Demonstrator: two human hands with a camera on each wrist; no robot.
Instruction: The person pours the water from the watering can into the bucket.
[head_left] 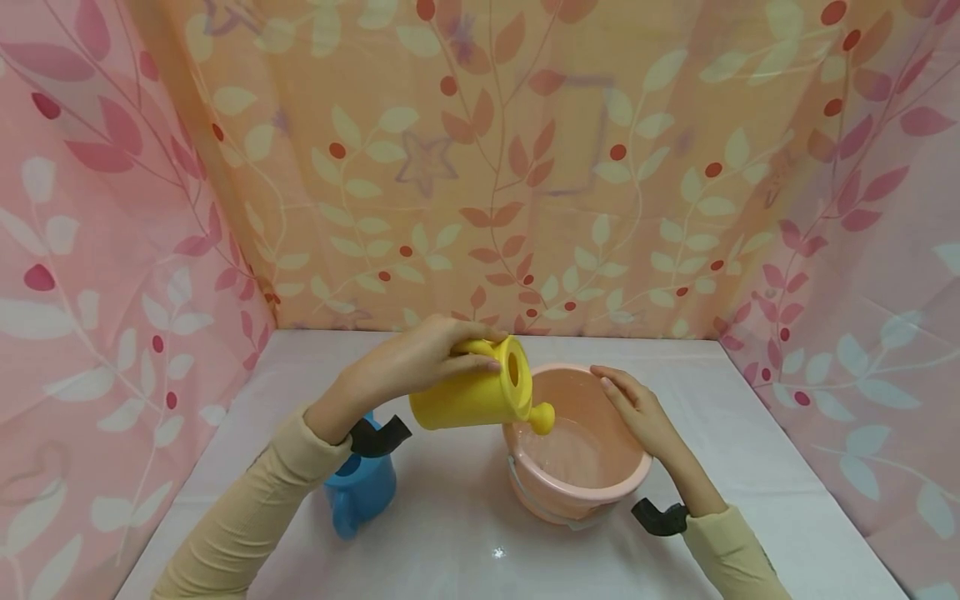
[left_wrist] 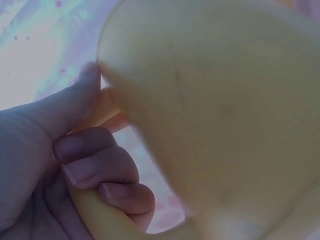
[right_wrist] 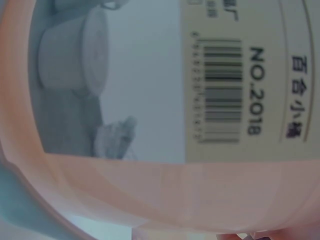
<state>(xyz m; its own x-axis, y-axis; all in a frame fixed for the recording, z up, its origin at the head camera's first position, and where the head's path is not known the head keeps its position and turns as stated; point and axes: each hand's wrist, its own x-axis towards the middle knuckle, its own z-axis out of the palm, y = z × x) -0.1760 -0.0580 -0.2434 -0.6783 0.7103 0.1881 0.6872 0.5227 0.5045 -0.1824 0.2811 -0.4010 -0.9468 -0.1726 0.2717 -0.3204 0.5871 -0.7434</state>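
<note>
Yellow watering can [head_left: 467, 400], tipped well over, hangs above the desk [head_left: 450, 546] with its spout end at the left side of a pink bucket [head_left: 573, 398]. From where I stand, I see the person's left hand [head_left: 420, 358] gripping it by the handle: the fingers [left_wrist: 120, 167] curl snugly round the yellow loop, and the thumb presses against the can's body. Its round sprinkler head [head_left: 542, 418] sits over the bucket's mouth; I can't tell whether any water is coming out.

Over on the other side, the right hand [head_left: 637, 412] rests on the bucket's rim, its fingers fairly straight and lying close together. The bucket stands upright, its pale carrying handle [head_left: 577, 524] hanging down at the front, and a printed label [right_wrist: 215, 125] with a barcode shows on its outside.

Near the left forearm, partly hidden behind it, a blue vessel [head_left: 375, 487] stands on the desk. Flowered cloth [head_left: 480, 192] hangs behind everything.
</note>
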